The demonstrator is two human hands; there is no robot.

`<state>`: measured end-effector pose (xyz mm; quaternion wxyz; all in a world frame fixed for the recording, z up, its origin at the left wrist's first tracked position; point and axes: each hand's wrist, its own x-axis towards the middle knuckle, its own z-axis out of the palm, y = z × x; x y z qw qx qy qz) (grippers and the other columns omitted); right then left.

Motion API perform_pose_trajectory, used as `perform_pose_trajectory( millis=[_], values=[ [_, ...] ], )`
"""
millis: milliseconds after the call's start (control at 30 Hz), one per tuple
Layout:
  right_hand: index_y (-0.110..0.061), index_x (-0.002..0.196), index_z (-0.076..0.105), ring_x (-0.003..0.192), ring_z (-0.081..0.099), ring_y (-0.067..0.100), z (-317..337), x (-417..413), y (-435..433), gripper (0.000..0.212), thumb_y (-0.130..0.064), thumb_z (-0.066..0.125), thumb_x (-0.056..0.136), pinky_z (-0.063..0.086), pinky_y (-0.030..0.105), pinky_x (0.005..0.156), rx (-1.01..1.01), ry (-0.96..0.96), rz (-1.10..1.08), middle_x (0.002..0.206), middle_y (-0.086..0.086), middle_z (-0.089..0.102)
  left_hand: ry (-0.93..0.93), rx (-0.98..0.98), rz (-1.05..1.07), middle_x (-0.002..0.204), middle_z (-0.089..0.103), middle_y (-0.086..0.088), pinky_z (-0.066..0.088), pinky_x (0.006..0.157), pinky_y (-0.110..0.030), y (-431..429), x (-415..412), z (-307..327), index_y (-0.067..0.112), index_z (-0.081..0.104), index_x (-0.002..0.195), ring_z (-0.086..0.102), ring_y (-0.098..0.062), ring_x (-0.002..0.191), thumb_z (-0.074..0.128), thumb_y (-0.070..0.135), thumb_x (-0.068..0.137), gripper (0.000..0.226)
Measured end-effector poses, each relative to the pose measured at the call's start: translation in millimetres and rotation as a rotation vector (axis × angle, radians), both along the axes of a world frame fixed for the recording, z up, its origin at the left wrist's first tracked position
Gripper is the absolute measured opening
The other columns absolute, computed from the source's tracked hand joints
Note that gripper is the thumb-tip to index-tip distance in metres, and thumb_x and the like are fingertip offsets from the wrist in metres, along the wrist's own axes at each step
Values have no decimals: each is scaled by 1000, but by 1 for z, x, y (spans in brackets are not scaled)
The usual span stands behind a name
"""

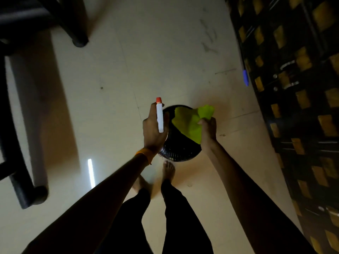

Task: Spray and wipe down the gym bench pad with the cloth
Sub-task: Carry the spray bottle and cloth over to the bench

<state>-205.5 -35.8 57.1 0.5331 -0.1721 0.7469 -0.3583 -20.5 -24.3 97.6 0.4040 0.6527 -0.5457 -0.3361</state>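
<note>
Left hand (153, 128), just left of the picture's centre, is wrapped around a white spray bottle (160, 118) whose orange nozzle tip points toward twelve o'clock; an orange band (145, 153) circles that wrist. Right hand (208, 129), at three o'clock from the left one and close beside it, pinches a bright yellow-green cloth (190, 121) between thumb and fingers, the fabric hanging loose and crumpled toward nine o'clock. Both hands are held above a round black object (176, 153) standing on the pale floor (128, 61); its surface is dark and faintly glinting, and what it is cannot be told. Bare feet (168, 169) and dark trouser legs show at six o'clock, right behind that object. Black frame tubes (20, 186) with rounded feet rest on the floor from nine to eleven o'clock. Dark cabinetry (297, 107) with yellowish squares runs along the three o'clock edge, and a small blue item (245, 77) lies at its foot, at about two o'clock.
</note>
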Motion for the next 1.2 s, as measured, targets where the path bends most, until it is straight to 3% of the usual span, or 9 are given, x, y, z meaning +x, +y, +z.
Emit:
perform_pose_trajectory(
  millis=[167,300,400,467,600,767,933,1033,1200],
  values=[
    [-29,100,71,105,65,24,73,41,-12,34,-52,70,75,51,52,104,62,-77,152,120,4,72,21,-74,93,71,63,-12,50,62,-34,-1,47,83,8,59,121,60,-23,58,61,14,101,21],
    [-19,116,60,96,62,25,161,104,-21,19,-19,62,97,53,23,80,-61,-197,271,98,4,66,15,-113,196,75,64,-4,55,71,-42,-1,93,130,11,61,122,62,-23,64,61,18,101,21],
    [-14,124,62,105,65,31,183,156,-39,37,-10,64,87,53,39,99,-130,-232,362,108,10,69,17,-127,268,84,68,-6,59,73,-49,-6,136,155,28,59,119,67,-28,69,59,34,102,18],
    [-16,123,65,100,68,28,182,190,-56,36,-12,67,87,54,40,96,-144,-241,433,108,6,72,10,-120,337,95,68,-5,60,75,-53,-6,168,164,35,59,117,69,-31,78,60,44,101,19],
    [-26,116,70,110,70,30,184,262,-88,44,-40,75,75,55,52,101,-120,-218,580,117,6,75,17,-106,511,114,58,-3,60,81,-54,-2,239,169,33,60,118,68,-30,92,61,48,100,24],
    [-29,123,64,113,67,31,181,372,-119,33,-43,63,93,51,55,104,-96,-107,762,126,9,69,119,-101,625,117,56,-4,62,81,-55,-2,336,174,62,52,105,69,-30,95,64,48,97,21],
    [-20,132,61,115,65,31,200,486,-133,34,-36,57,102,52,50,104,-127,-91,865,121,6,67,253,-126,689,92,64,7,63,79,-43,-5,424,174,7,61,109,70,-10,80,65,23,94,22],
    [-19,131,62,113,66,31,197,542,-146,32,-33,56,103,53,49,103,-127,-76,943,120,8,68,173,-144,747,92,67,-9,60,74,-46,-10,476,171,17,61,102,71,-23,83,63,27,93,13],
    [-22,132,62,113,65,33,182,623,-186,34,-36,56,102,52,50,103,-116,-6,1084,128,12,68,129,-94,845,95,67,-4,58,79,-57,-32,552,157,32,59,102,69,-31,88,59,34,90,12]
  ],
)
